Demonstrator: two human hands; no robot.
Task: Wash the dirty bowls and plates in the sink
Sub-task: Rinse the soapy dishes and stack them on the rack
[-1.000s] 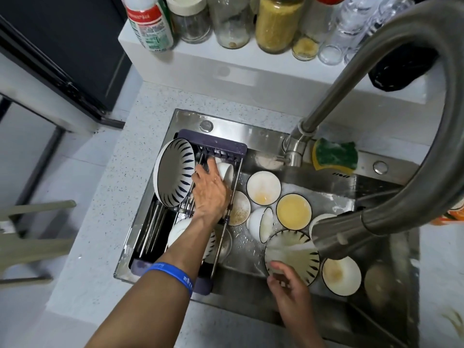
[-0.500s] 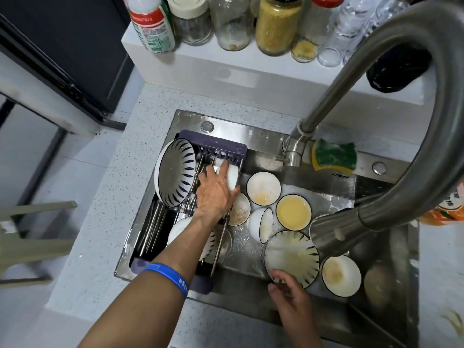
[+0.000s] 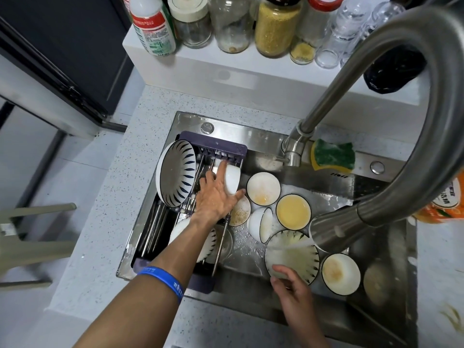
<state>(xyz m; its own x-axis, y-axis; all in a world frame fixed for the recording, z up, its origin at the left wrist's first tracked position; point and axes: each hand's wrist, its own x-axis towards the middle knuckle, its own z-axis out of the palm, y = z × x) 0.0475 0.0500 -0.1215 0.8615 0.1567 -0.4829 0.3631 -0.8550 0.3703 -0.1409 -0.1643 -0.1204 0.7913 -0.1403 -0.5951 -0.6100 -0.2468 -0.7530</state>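
Water runs from the pull-down faucet head (image 3: 336, 229) onto the striped plate (image 3: 292, 256) at the near side of the sink (image 3: 251, 136) — we are in the rinsing and racking step. Our right hand (image 3: 291, 287) pinches that plate's near rim, thumb on top; how far the fingers curl beneath we cannot tell. Our left hand (image 3: 216, 197) reaches across the purple dish rack (image 3: 213, 146) on the sink's left side, fingers spread around a small white bowl (image 3: 232, 179) standing on edge at the rack's far end. The hand is loose and open against it, more steadying than gripping. A large striped bowl (image 3: 175, 172) already leans on the rack's left side, with another striped dish under our forearm.

Most of the work seems still ahead — bowls with yellow residue (image 3: 293, 211) and crumbs (image 3: 263, 189) sit in the basin between rack and faucet, and a white-rimmed bowl (image 3: 341, 273) lies just right of the plate. Next, we judge, the left hand should let the white bowl settle between the wires and come back, perhaps by way of the green sponge (image 3: 334, 155) on the ledge behind, to scrub the plate under the stream.
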